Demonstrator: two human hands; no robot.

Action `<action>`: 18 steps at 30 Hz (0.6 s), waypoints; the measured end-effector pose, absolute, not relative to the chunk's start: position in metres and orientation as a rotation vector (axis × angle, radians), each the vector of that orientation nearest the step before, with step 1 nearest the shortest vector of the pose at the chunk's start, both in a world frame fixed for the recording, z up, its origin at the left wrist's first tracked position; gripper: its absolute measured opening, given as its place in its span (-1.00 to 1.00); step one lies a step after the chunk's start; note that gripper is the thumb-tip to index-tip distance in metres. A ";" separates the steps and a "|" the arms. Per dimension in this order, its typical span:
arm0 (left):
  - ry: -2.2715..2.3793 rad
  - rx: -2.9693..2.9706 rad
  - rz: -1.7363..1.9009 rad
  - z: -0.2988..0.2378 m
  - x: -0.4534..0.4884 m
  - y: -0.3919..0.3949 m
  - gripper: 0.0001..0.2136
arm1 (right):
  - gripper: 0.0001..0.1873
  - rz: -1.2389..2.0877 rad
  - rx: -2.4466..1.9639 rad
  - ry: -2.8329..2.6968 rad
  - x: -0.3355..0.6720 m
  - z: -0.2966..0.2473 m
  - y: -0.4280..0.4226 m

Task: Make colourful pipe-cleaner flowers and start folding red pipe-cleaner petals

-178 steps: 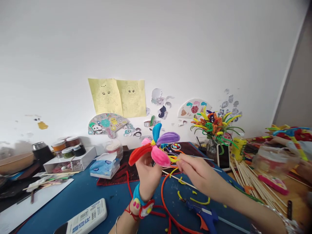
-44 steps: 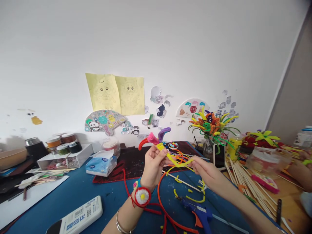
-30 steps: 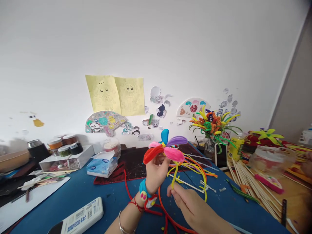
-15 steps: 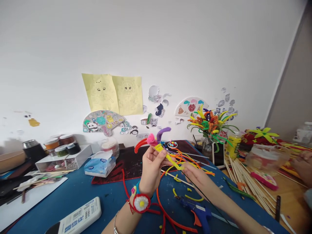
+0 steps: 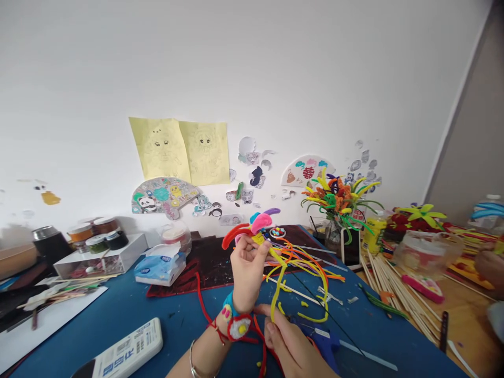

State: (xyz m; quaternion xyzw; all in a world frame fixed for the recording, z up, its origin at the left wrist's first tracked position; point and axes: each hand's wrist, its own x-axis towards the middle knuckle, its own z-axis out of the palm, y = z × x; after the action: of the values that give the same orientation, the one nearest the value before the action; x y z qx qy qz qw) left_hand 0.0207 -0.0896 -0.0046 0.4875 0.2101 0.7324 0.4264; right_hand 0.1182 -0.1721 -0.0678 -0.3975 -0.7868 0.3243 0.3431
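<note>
My left hand is raised over the blue table and closed round the base of a pipe-cleaner flower with red, pink, blue and purple petals. A yellow pipe cleaner hangs down from the flower's base. My right hand is low near the front edge, pinching the lower end of that yellow pipe cleaner. On my left wrist sit a blue band and a red-and-white flower ornament.
Loose orange and yellow pipe cleaners lie behind the hands, red ones in front. A blue glue gun, a remote, a tissue pack, wooden sticks and a flower vase crowd the table. Another person's hand shows at the right.
My right hand dropped from beside the flower down toward the front edge, drawing the yellow pipe cleaner downward. My left hand turned the flower so its petals face more toward me.
</note>
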 end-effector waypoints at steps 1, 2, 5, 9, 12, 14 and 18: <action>0.524 1.223 1.836 -0.004 0.020 -0.089 -0.79 | -0.53 0.829 -1.028 -2.036 0.117 -0.066 -0.174; 0.528 1.234 1.845 -0.004 0.019 -0.089 -0.79 | -0.53 0.801 -1.024 -2.046 0.117 -0.065 -0.175; 0.566 1.316 1.917 -0.005 0.019 -0.090 -0.83 | -0.61 0.598 -1.038 -2.162 0.120 -0.058 -0.176; 0.602 1.508 1.891 -0.012 0.018 -0.087 -0.88 | -0.65 0.255 -1.053 -2.302 0.135 -0.046 -0.183; 0.692 1.675 1.901 -0.018 0.013 -0.084 -0.94 | -0.66 0.103 -1.049 -2.231 0.159 -0.032 -0.190; 0.744 1.767 1.881 -0.018 0.010 -0.084 -0.95 | -0.68 0.013 -1.076 -2.149 0.181 -0.022 -0.191; 0.686 1.757 1.754 -0.009 0.007 -0.093 -0.92 | -0.70 -0.178 -1.242 -1.910 0.223 -0.013 -0.172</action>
State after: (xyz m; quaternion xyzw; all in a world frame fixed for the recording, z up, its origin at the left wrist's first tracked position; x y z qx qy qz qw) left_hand 0.0070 -0.0925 -0.0089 0.6549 0.2556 0.6540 0.2794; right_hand 0.2230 -0.1716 -0.0126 -0.4946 -0.7603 -0.0707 0.4152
